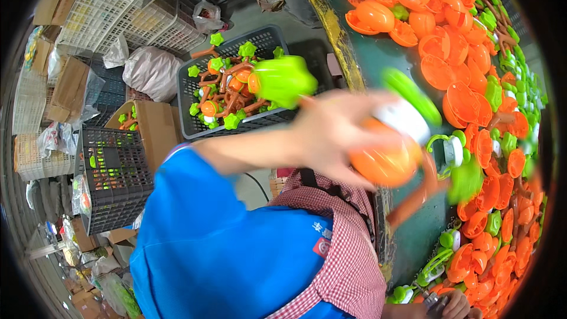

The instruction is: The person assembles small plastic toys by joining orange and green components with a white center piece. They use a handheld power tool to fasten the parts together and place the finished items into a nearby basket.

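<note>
A: The orange toy shell (pixel 385 162) with its brown stem sits over the green bench edge, clasped by the left hand (pixel 339 136), fingers wrapped round it, blurred.

B: The right hand (pixel 455 304)?

A: Low by the parts heap; whether it grips, I can't tell.

B: Risk?

A: A green piece (pixel 283 80) is in the air above the black crate (pixel 227 88); it might miss and land on the floor.

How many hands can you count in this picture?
2. The left hand, blurred, is mid-picture gripping an orange toy; the right hand is at the bottom edge beside orange parts. Others may be hidden.
</note>
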Motion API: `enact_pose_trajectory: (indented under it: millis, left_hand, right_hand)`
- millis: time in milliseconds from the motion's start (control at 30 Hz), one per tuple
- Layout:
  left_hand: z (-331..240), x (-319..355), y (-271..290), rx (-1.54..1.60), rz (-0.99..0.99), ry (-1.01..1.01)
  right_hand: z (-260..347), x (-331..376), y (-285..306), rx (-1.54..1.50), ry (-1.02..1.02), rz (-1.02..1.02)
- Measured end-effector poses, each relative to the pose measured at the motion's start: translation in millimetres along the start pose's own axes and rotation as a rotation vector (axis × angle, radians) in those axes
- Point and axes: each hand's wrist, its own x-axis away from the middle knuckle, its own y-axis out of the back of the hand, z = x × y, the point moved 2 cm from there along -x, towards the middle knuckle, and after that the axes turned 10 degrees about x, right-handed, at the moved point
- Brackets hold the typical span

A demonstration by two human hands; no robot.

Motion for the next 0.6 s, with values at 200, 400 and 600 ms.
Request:
enact_pose_trajectory:
  millis: [200,400,600]
  left_hand:
    - [94.8,196.2,127.0,-0.655,-0.762,0.668]
    - [188.4,265.3,126.7,-0.686,-0.437,1.153]
    - [123.6,-20.0,-5.7,-0.23,0.056,-0.07]
  right_hand:
    - [3.6,21.6,33.7,0.469,-0.012,-0.069]
    - [11.0,33.7,49.8,0.596,0.002,-0.133]
    - [44.3,96.9,116.3,0.972,0.09,-0.821]
